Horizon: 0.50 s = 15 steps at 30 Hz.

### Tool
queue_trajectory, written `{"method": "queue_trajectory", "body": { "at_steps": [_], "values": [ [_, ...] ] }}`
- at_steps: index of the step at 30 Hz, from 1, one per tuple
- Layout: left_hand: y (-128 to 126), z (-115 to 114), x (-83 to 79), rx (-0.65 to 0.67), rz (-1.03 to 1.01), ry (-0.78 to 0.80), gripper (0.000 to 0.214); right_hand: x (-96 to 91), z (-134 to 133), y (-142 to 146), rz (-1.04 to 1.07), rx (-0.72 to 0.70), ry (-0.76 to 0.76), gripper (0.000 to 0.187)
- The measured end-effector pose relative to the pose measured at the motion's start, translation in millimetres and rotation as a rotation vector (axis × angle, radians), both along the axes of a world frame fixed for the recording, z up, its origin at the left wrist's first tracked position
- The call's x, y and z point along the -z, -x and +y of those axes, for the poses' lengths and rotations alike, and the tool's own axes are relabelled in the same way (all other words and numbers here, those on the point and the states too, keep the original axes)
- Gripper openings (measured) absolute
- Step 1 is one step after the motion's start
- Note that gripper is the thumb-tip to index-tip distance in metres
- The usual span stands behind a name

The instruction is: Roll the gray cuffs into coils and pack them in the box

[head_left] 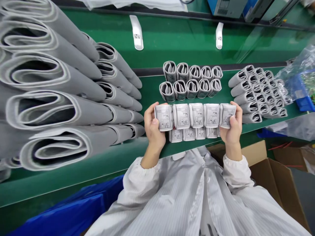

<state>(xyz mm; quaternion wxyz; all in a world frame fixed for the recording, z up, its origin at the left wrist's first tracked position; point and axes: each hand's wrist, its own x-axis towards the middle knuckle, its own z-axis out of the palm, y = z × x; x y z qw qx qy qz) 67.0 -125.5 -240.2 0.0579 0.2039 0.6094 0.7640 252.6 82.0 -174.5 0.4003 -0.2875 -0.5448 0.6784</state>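
Five tightly rolled grey fabric cuffs with printed diagrams form a row [194,116] pressed between my two hands. My left hand [154,123] grips the row's left end, and my right hand [231,123] grips its right end. Directly below, a second row of rolled cuffs [189,133] lies partly hidden behind the held row. Two more rows of upright rolled cuffs [190,80] stand just beyond my hands. Further right, several rolled cuffs lie in neat ranks [258,95].
Large stacked grey rolls [49,82] fill the left of the green workbench [152,88]. A cardboard box [270,177] stands at lower right, and blue plastic sheeting [66,209] lies at lower left. A transparent bag [295,62] and blue bin [305,103] sit at right.
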Motion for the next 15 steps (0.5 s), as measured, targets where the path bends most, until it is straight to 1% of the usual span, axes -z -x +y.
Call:
{"method": "queue_trajectory", "body": {
  "at_steps": [5, 10, 15],
  "values": [
    [-0.4, -0.1, -0.8, -0.002, -0.004, 0.013, 0.057, -2.5, -4.2, 4.0, -0.015, 0.044, -0.001, 0.055],
    [-1.4, 0.6, -3.6, -0.005, -0.032, -0.008, 0.055, -2.1, -3.5, 3.6, -0.014, 0.048, 0.048, 0.059],
    [-1.9, -0.3, -2.9, -0.001, -0.051, -0.015, 0.057, 3.5, 3.6, -1.0, -0.112, 0.0, -0.019, 0.064]
  ]
}}
